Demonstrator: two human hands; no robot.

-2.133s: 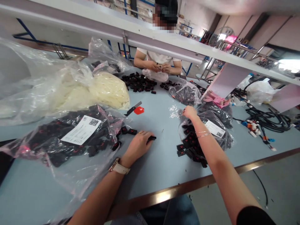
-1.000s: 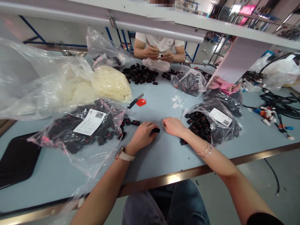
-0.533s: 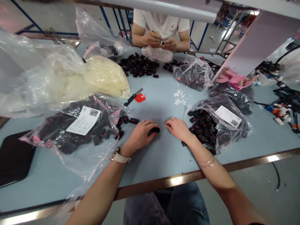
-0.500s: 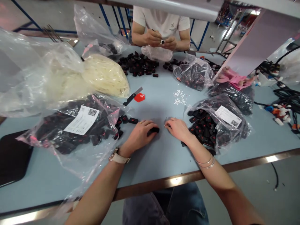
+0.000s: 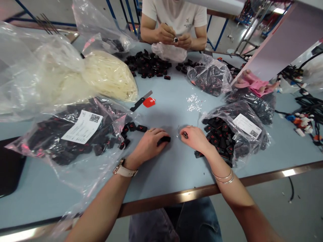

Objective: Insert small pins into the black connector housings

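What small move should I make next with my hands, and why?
I'd probably bring your right hand across to the black plastic part in your left hand. The left hand grips that part with one end facing the right hand, which is closed around a small dark item I can't identify, and the two hands are close but apart.

Left hand (image 5: 148, 146): covers part of the black block (image 5: 165, 138)
Right hand (image 5: 194, 138): the dark piece (image 5: 185, 134) in its grip is mostly hidden, too small to identify
White bits (image 5: 193, 107): too tiny for their shape to show
Labels (image 5: 80, 129): print too small to read
Co-worker (image 5: 174, 18): head cut off by the top edge
Dark slab (image 5: 10, 168): cut off by the left edge
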